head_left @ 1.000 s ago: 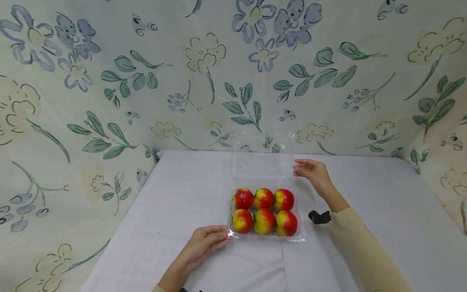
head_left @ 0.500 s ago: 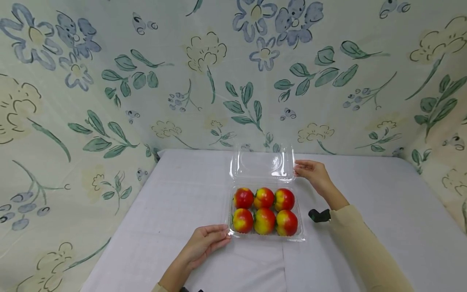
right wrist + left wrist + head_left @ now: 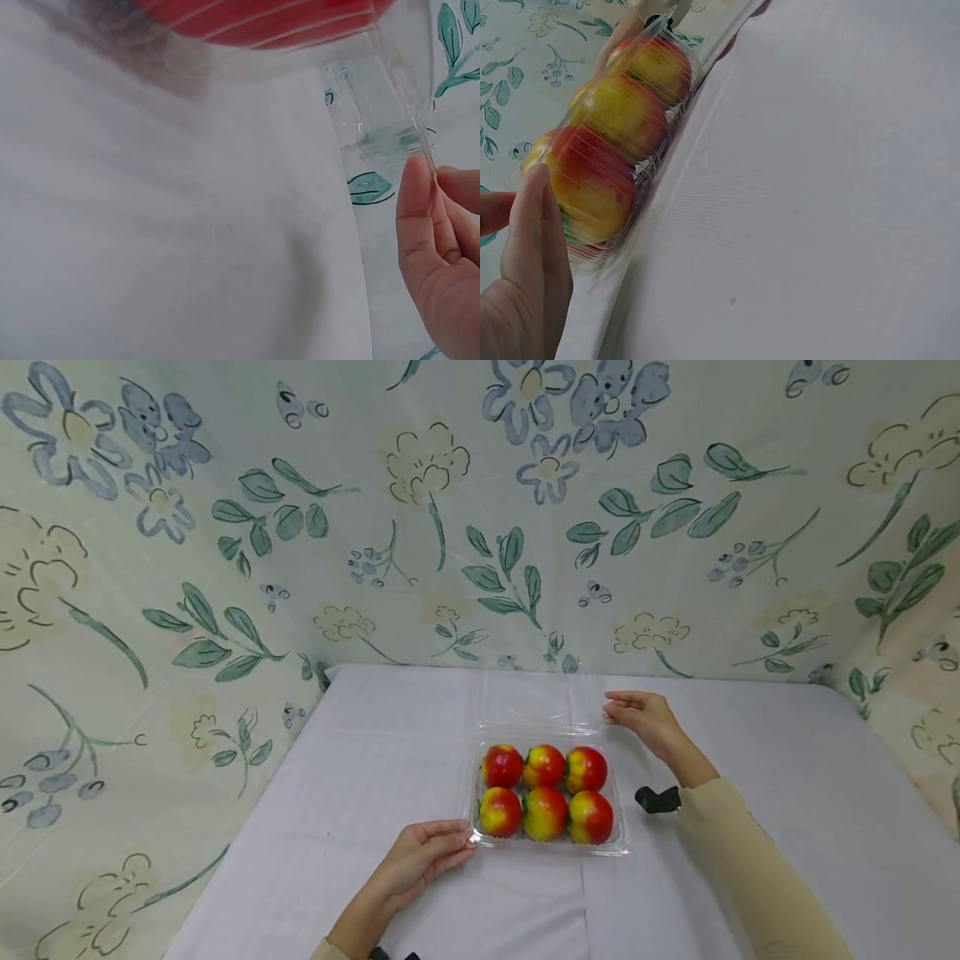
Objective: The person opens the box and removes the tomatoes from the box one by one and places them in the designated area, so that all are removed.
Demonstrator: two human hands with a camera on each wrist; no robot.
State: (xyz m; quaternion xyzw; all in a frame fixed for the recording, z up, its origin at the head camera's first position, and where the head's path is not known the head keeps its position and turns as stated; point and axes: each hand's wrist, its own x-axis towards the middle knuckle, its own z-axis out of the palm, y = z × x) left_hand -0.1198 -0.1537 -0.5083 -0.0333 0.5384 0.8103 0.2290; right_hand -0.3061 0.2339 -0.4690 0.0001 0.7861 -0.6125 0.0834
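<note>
Head view: saw six red-and-yellow fruits (image 3: 545, 803) seated in the clear tray (image 3: 551, 848). Pinched the tray's near left corner between thumb and fingers of the left hand (image 3: 423, 864); beyond its far right corner, pinched the lid (image 3: 536, 703) by the right edge with the right hand (image 3: 647, 720). Could not be sure of the faint lid's exact tilt. Called for firm steadying at the tray, light grip beyond it, no flexing.

The left hand (image 3: 422, 862) pinches, pointing to two o'clock; the right hand (image 3: 647, 718) pinches too, pointing to ten o'clock.
</note>
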